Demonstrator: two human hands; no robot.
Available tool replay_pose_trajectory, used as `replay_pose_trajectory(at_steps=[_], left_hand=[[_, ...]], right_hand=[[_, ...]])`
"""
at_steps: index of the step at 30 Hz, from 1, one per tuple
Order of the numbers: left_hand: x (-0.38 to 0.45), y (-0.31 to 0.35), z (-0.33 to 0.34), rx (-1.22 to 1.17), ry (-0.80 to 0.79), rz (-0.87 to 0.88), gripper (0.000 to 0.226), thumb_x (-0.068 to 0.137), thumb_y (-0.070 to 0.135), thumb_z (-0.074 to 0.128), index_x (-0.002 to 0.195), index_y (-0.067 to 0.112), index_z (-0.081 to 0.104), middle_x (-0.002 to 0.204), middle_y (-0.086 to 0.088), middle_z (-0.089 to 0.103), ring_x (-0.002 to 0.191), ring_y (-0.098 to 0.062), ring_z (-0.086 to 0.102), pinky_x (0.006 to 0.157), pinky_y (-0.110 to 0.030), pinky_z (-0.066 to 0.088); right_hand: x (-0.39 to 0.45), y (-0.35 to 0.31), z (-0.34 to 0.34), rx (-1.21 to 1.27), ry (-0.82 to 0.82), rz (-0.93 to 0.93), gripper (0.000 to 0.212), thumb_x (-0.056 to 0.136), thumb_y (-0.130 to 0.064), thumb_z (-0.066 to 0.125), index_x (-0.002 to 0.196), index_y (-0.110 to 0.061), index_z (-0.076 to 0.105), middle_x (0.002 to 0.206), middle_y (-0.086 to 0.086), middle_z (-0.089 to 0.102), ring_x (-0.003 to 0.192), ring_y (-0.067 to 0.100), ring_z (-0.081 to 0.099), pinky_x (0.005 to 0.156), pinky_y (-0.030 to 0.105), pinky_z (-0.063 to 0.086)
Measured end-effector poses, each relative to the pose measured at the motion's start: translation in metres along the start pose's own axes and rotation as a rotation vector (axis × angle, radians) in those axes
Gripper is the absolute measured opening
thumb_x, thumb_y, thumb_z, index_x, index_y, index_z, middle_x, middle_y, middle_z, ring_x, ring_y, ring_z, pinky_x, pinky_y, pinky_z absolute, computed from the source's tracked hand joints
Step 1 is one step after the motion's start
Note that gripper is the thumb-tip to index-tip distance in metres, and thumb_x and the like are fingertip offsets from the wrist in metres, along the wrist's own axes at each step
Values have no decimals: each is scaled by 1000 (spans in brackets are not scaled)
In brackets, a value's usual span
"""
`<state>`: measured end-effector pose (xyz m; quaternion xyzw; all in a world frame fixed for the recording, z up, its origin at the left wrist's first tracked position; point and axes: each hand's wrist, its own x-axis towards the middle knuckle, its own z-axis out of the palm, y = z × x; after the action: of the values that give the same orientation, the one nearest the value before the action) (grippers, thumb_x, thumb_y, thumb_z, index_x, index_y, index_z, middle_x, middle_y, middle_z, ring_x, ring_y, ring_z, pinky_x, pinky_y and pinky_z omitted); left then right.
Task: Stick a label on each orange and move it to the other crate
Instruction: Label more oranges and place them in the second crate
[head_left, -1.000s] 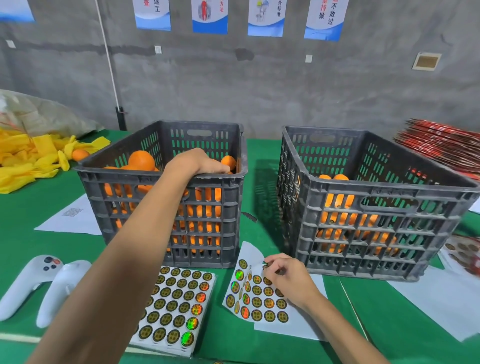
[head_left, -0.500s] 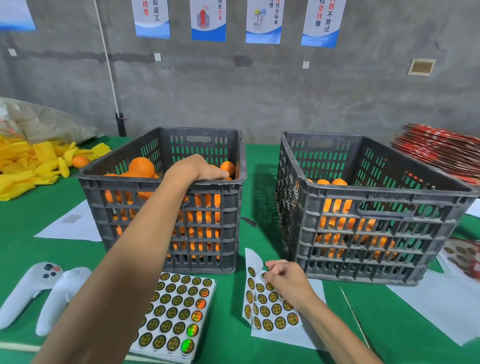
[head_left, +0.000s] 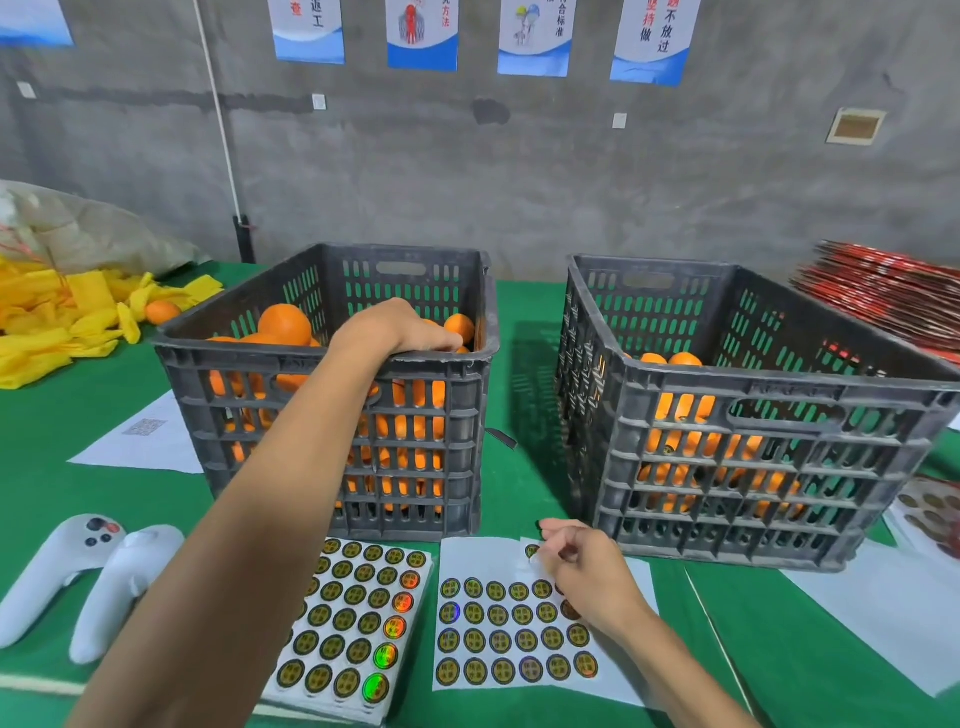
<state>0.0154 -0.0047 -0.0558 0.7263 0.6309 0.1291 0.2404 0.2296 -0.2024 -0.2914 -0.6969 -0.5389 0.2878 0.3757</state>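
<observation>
Slatted grey plastic crate (head_left: 332, 415) of round oranges (head_left: 284, 323); glossy round labels (head_left: 514, 629).

Round orange fruits (head_left: 284, 323) heap the dark slatted plastic crate (head_left: 332, 415) under the left hand (head_left: 395, 327); fewer lie in its twin (head_left: 753, 415) beyond the right hand (head_left: 587, 571), which pinches a round gold label (head_left: 532, 551) over the flat white sticker sheet (head_left: 514, 631).

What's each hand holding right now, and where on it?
Right hand pinches a peeled label by its edge above the sticker sheet. Left hand reaches into the left crate over the oranges; whether it grips one cannot be told.
</observation>
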Motion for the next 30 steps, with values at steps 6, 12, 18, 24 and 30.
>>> replay_pose_trajectory(at_steps=[6, 12, 18, 24, 30], left_hand=[[-4, 2, -1, 18, 45, 42, 85, 69, 67, 71, 128, 8, 54, 119, -8, 62, 101, -32, 62, 82, -44, 52], [-6, 1, 0, 23, 161, 126, 81, 70, 68, 68, 123, 8, 57, 121, -11, 62, 102, -33, 61, 75, -40, 47], [-17, 3, 1, -85, 295, 371, 89, 67, 67, 73, 141, 23, 50, 138, -8, 45, 116, -34, 57, 93, -43, 50], [-26, 7, 3, -122, 428, 603, 72, 62, 68, 72, 122, 39, 45, 112, 8, 35, 97, -22, 57, 82, -39, 49], [-20, 5, 1, -143, 479, 586, 68, 74, 53, 81, 129, 32, 46, 117, 5, 34, 98, -23, 56, 83, -42, 53]], right_hand=[[-4, -16, 3, -84, 197, -146, 17, 106, -25, 49, 91, -25, 57, 78, -1, 68, 65, 7, 62, 59, 26, 51], [23, -103, -14, 77, 450, -289, 14, 105, -28, 52, 93, -33, 58, 77, -6, 70, 69, 5, 69, 62, 17, 52], [63, -197, -45, 57, 728, -423, 13, 100, -34, 60, 92, -27, 67, 80, -14, 68, 68, 7, 62, 63, 26, 50], [84, -249, -51, -87, 754, -485, 16, 99, -36, 61, 96, -27, 73, 97, -11, 71, 88, 13, 63, 77, 39, 54], [85, -248, -45, -69, 594, -659, 26, 103, -36, 57, 111, -20, 76, 113, -7, 69, 102, 8, 62, 91, 41, 54]])
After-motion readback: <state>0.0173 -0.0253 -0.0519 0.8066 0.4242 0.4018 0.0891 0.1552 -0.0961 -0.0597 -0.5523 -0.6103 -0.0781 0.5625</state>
